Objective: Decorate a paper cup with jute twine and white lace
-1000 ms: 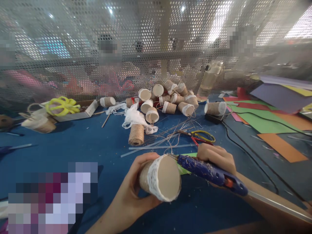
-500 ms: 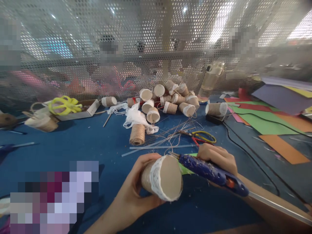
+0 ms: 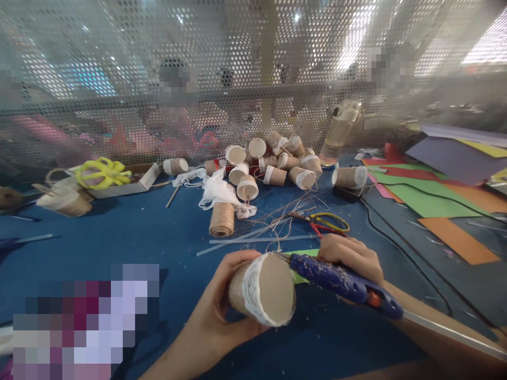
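Note:
My left hand [image 3: 222, 306] is wrapped round a twine-covered paper cup [image 3: 273, 290] with white lace along its rim, tilted so that its flat pale end shows. A thin loop of twine rises at the cup's upper edge. In my right hand [image 3: 352, 258] is a blue hot glue gun [image 3: 344, 282], a long clear glue stick [image 3: 455, 335] jutting from its back. The gun's metal nozzle points left and meets the lace edge at the top of the cup, though whether it touches I cannot tell. A green paper piece [image 3: 304, 277] lies behind the cup.
Behind my hands are a twine spool [image 3: 222, 219], white lace [image 3: 217, 190], glue sticks [image 3: 261, 239] and scissors [image 3: 327, 221]. Several twine-wrapped cups [image 3: 273, 158] are piled by the perforated metal screen [image 3: 253, 63]. A bottle [image 3: 340, 132], black cord [image 3: 390, 237] and coloured paper [image 3: 420, 195] sit rightward.
The glue gun's nozzle has come down slightly onto the upper lace edge of the cup. My left hand keeps its hold. The whole view has shifted a little.

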### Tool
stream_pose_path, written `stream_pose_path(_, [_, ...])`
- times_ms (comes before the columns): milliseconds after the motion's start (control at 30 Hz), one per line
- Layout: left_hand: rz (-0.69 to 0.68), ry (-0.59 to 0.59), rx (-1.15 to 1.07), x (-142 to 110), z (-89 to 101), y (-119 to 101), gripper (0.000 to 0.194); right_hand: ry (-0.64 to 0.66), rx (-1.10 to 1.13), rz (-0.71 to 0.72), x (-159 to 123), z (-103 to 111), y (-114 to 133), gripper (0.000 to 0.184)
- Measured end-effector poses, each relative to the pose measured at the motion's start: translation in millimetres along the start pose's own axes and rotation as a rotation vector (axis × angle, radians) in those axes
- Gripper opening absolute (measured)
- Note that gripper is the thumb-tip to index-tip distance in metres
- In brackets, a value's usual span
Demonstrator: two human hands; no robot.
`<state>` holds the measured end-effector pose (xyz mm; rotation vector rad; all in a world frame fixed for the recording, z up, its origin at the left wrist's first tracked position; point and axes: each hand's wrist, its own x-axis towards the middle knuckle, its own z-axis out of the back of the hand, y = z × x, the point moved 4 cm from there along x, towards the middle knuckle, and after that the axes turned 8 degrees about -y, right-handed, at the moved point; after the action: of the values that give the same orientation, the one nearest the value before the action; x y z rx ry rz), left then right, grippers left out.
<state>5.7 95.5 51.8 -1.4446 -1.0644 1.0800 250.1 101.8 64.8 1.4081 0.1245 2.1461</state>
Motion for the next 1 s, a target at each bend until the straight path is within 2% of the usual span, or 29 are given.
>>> stream_pose_path(633, [-0.02, 0.051, 0.049, 1.4, -2.4, 0.4, 0.067, -0.025, 0.025, -0.005, -0.4, -3.2, -1.1, 0.018])
stream_pose_path(833, [0.01, 0.021, -0.013, 1.0, -1.2, 2.2, 0.069, -0.02, 0.04, 0.015, 1.4, -0.3, 0.1, 0.027])
stream_pose_path(933, [0.025, 0.007, -0.043, 0.6, -1.0, 1.3, 0.07, -0.062, -0.008, -0.033, 1.7, 1.7, -0.6, 0.032])
stream_pose_path(1000, [0.035, -0.006, -0.058, 0.2, -1.2, -0.1, 0.069, -0.045, -0.031, -0.053, 1.3, 0.7, -1.1, 0.032])
